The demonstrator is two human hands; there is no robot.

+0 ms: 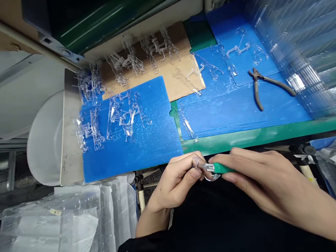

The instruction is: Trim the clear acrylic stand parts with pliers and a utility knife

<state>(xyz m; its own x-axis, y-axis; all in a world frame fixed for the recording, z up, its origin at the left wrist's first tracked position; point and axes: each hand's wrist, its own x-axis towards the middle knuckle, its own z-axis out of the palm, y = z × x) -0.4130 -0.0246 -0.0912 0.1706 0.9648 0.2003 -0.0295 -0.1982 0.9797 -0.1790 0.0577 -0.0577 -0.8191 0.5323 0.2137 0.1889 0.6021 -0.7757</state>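
Observation:
My left hand (178,181) pinches a small clear plastic part (213,177) between thumb and fingers, in front of the table's near edge. In my right hand (255,172) is a utility knife (224,168) with a green handle. Its metal blade end points left and meets the clear part near my left fingertips. Much of the part is hidden by my fingers. Another clear plastic piece (189,125) lies on the blue sheet just beyond my hands.
Several clear plastic parts (124,115) lie on blue sheets (158,144) and on cardboard (177,85). Grey-handled cutting pliers (257,84) rest at the right. Stacked clear trays (316,51) stand far right; more trays (46,239) are at lower left. A green roller-like bar (127,10) overhangs the back.

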